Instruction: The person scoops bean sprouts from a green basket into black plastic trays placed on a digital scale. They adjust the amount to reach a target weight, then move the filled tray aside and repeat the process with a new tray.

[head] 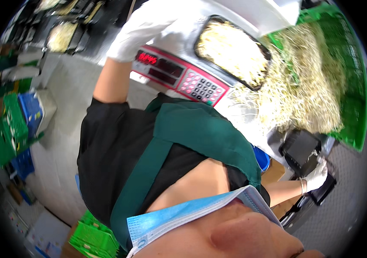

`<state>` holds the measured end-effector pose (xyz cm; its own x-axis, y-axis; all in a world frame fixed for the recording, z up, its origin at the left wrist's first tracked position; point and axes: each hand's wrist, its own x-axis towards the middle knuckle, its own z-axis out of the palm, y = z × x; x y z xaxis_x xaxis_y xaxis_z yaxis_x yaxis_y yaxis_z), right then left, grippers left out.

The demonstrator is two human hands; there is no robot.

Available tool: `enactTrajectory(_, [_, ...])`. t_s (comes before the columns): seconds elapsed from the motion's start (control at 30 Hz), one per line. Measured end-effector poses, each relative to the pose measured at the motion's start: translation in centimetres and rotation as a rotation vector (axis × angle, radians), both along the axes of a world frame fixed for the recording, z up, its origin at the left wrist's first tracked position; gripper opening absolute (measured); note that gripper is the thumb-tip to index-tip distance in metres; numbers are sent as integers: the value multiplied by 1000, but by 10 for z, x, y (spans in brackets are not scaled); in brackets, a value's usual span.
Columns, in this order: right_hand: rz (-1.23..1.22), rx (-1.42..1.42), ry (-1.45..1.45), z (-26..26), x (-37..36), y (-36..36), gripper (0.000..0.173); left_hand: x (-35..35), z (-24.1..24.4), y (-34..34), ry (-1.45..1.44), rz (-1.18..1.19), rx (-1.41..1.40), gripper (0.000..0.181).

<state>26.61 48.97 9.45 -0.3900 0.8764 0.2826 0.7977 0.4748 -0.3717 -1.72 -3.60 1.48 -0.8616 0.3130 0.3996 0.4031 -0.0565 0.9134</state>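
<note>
My left hand (151,29), in a white glove, reaches over the left end of a red-framed digital scale (170,72). Glare washes out its fingers, so whether it holds anything is unclear. On the scale's metal top rests a black plastic tray (199,48) filled with bean sprouts (232,48). My right hand (316,176), also gloved, is low on the right among black plastic trays (302,148). Its fingers look bent beside another black tray (325,190), but their grip is hidden.
Loose sprouts (309,77) spill from a tipped green plastic crate (354,109) onto the work surface right of the scale. A white panel (251,14) stands behind the tray. Filled trays (61,37) sit at far left. Stacked crates (12,129) stand on the floor, left.
</note>
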Motion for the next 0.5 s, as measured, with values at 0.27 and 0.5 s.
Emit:
enactTrajectory(0.27, [1402, -37, 60, -67, -209, -220, 57, 16, -14, 105, 670, 95, -649, 59])
enactTrajectory(0.5, [1592, -17, -52, -56, -214, -239, 50, 13, -26, 104, 583, -68, -625, 64])
